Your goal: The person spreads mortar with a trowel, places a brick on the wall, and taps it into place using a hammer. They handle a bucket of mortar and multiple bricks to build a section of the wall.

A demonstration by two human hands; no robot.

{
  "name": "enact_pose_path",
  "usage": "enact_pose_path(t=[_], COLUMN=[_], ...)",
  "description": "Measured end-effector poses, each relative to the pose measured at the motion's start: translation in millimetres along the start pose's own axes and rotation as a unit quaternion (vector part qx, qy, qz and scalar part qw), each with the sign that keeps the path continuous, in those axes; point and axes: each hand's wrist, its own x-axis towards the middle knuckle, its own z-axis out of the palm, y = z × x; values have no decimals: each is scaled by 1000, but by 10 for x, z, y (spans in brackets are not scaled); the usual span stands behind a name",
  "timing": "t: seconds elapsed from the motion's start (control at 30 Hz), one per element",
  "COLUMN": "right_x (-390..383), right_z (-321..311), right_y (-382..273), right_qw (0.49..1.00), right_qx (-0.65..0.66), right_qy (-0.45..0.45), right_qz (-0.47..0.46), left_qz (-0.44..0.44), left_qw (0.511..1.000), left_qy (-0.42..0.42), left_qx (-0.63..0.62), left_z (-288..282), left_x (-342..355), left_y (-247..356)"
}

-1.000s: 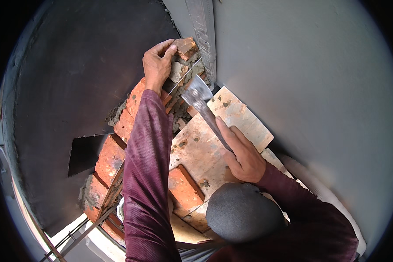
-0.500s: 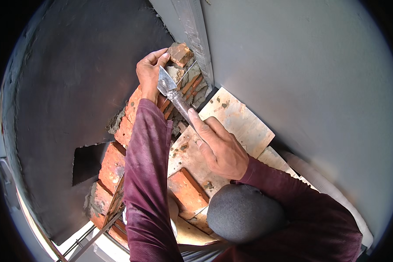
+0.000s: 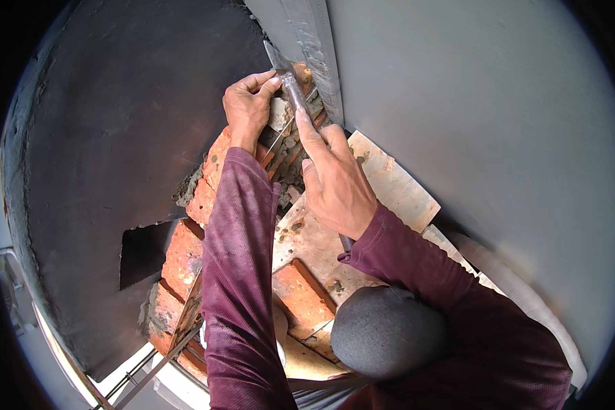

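One brick piece [image 3: 303, 71] is set at the far end of the brickwork, just left of the wrapped post [image 3: 318, 51]; most of it is hidden by the tool. Its left edge is pinched between the thumb and forefinger of the left hand [image 3: 247, 109]. One metal-headed tool [image 3: 292, 89] is gripped by the right hand [image 3: 340, 184], its fingers wrapped round the handle and the forefinger laid along it; the head is held over the brick piece, close to the left fingertips.

Just nearer, one pale rubble piece [image 3: 281, 115] is seen, and one thin string [image 3: 279, 134] is stretched over rough mortar [image 3: 295, 149]. At least four bricks can be counted in the row [image 3: 183, 256] running near and left, partly covered by the left forearm. To the right, one large board [image 3: 396, 179] is laid, crossed by the right forearm; one loose brick [image 3: 304, 294] is rested on its near part. Nearest, the view is blocked by one rounded dark grey form [image 3: 389, 333]. The dark wall [image 3: 130, 109] on the left is pierced by one opening [image 3: 143, 256]; the right side is closed by one grey wall [image 3: 478, 109].
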Motion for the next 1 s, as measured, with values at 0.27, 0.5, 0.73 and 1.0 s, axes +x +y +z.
enact_pose_path(t=[0.27,0.5,0.73,1.0], right_x=[43,36,11,20], right_z=[151,208,227,227], right_y=[246,370,304,309], right_qw=[999,998,1000,1000], right_qx=[-27,-53,-14,-11], right_qy=[16,35,14,16], right_qz=[15,-13,16,22], left_qz=[5,15,19,14], left_qw=[999,1000,1000,999], left_qy=[4,3,3,-16], left_qx=[-41,1,12,32], left_z=[28,46,24,32], left_x=[6,-8,-47,-54], left_y=[-136,-41,-37,-25])
